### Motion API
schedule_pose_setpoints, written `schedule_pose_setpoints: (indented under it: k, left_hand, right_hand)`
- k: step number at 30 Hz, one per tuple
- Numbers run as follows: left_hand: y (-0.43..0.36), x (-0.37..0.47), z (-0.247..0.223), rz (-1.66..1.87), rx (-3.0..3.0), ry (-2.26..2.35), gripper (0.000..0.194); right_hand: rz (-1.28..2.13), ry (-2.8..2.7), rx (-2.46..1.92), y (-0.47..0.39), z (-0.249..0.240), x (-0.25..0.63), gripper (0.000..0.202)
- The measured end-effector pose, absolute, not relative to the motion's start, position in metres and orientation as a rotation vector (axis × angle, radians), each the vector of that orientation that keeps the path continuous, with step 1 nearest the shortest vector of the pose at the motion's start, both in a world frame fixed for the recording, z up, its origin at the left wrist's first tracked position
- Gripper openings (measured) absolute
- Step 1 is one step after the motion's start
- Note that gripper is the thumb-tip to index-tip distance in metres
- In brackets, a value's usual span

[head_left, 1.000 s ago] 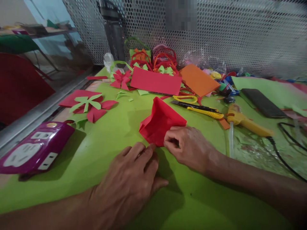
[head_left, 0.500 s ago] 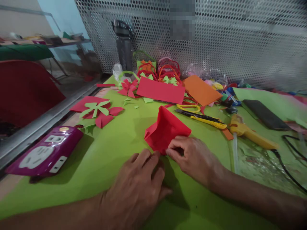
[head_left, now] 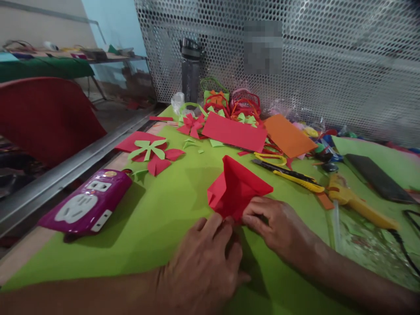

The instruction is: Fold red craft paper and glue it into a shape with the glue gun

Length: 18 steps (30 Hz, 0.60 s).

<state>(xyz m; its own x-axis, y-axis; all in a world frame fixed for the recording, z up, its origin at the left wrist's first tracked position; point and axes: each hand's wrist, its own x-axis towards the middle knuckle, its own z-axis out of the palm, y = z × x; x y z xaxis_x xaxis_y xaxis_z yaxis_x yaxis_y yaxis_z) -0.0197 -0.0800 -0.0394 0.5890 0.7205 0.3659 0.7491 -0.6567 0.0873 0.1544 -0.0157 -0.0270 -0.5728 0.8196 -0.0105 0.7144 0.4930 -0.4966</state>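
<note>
A folded red paper piece [head_left: 241,188] stands open on the green table surface [head_left: 157,210], its hollow inside facing me. At its lower right edge, my right hand [head_left: 278,223] pinches the paper between thumb and fingers. My left hand [head_left: 206,262] is at the near bottom edge, its fingertips closed on the paper, with the thumb partly hidden beneath the hand. A yellow and black cutter [head_left: 292,176] lies beyond my right hand, beside yellow-handled scissors [head_left: 271,158].
A purple power strip [head_left: 88,203] sits at left, near cut paper flowers [head_left: 149,151]. Red [head_left: 234,131] and orange [head_left: 289,135] sheets lie behind. At right are a yellow glue gun [head_left: 361,201] and a dark phone [head_left: 377,177]. A bottle [head_left: 190,72] stands at the back.
The whole view has shifted, so things appear farther right and mostly a little lower. Both hands remain at the red paper's near edge with nearly the same grip.
</note>
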Motion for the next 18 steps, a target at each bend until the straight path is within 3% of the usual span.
schedule_pose_setpoints:
  k: [18]
  left_hand:
    - [-0.0810,-0.0180,-0.0337,-0.451,-2.677,-1.227,0.037]
  right_hand:
    - [0.455,-2.512,-1.454,-0.0214,-0.0247,0.1462,0.018]
